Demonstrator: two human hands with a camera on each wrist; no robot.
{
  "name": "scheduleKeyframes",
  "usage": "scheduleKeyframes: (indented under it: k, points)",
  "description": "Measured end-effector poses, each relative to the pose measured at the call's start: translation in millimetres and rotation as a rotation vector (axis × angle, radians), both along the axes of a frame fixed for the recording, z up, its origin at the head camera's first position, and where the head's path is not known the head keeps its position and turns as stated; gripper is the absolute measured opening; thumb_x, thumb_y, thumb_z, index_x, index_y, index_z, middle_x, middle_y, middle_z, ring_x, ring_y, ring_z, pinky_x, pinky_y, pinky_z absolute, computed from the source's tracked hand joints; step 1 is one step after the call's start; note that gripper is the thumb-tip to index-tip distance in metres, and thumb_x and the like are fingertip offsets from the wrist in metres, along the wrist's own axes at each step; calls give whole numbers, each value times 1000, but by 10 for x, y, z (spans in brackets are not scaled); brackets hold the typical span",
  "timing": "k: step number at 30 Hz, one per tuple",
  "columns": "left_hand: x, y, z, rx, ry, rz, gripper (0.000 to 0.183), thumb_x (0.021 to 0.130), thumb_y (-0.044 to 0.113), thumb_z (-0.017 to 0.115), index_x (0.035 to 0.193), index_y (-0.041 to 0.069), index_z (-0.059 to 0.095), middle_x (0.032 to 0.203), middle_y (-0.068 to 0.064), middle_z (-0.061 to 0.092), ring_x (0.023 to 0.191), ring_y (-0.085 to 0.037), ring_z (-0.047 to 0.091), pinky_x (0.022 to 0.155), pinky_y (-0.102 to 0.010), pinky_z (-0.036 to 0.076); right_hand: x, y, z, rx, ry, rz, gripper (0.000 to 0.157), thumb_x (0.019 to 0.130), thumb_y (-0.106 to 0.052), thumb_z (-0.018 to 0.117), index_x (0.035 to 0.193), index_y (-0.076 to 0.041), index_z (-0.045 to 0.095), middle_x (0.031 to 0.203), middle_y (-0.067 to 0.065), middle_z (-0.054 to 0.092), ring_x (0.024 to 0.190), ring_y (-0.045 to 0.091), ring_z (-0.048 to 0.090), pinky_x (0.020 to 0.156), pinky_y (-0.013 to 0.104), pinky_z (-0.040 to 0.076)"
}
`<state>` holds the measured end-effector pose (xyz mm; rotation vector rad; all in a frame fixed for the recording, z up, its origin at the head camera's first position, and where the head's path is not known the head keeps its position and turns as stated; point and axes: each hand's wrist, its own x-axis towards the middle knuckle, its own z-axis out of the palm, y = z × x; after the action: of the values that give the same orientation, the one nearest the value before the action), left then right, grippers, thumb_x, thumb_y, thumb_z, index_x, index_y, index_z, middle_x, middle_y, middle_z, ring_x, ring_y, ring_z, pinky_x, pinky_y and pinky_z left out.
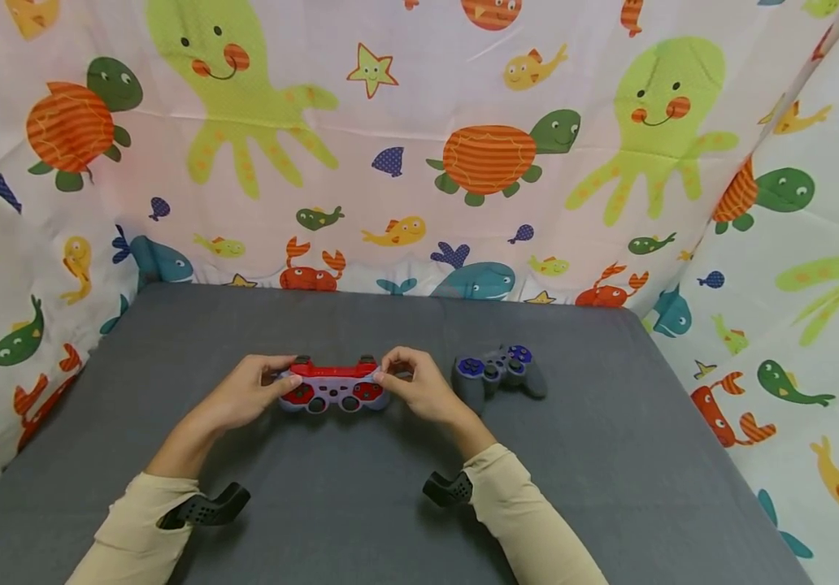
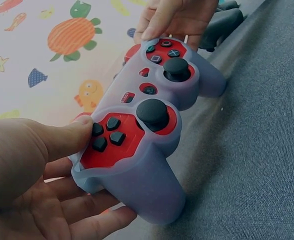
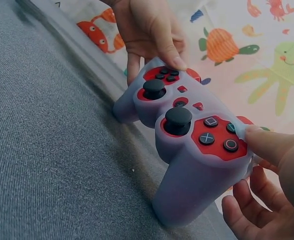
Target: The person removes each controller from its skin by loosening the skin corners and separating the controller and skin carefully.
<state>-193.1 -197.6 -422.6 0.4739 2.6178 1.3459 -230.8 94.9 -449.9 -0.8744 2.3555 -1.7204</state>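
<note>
A red game controller (image 1: 335,388) in a translucent pale lilac silicone sleeve (image 3: 187,185) is held between both hands, its sticks and buttons facing up. My left hand (image 1: 247,392) grips its left end, thumb on top by the direction buttons and fingers underneath, as the left wrist view shows. At the other end my right hand (image 1: 419,386) pinches the sleeve's edge with the thumb beside the symbol buttons (image 3: 221,135); its other fingers curl behind and below. Along the far edge in the head view, the red shell and dark triggers show outside the sleeve.
A second controller (image 1: 500,375), dark grey with blue button areas, lies on the grey cloth-covered table (image 1: 346,504) just right of my right hand. Behind and to the sides hangs a curtain (image 1: 405,106) printed with sea animals. Black wrist cameras (image 1: 215,505) stick out from both sleeves.
</note>
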Motion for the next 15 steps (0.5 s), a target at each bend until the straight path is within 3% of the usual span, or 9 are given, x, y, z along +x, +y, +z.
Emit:
scheduleKeyframes:
  k: [6,15]
  points:
    - [-36,-16,-27,-6,31,29,51,102,20,61,141,-11,51,126,-26,67,97,-22,67,79,-26,52,10,-14,6,-1,-5,-39,9,97,-6,66,97,2,61,97,19,61,87,22,59,78,28,51]
    - [-14,-8,-92,-11,78,108,50,102,26,62,139,-6,56,124,-23,68,99,-26,69,77,-28,53,12,-52,-23,-52,-25,-65,9,97,-5,65,98,3,60,104,20,60,91,18,61,75,21,52]
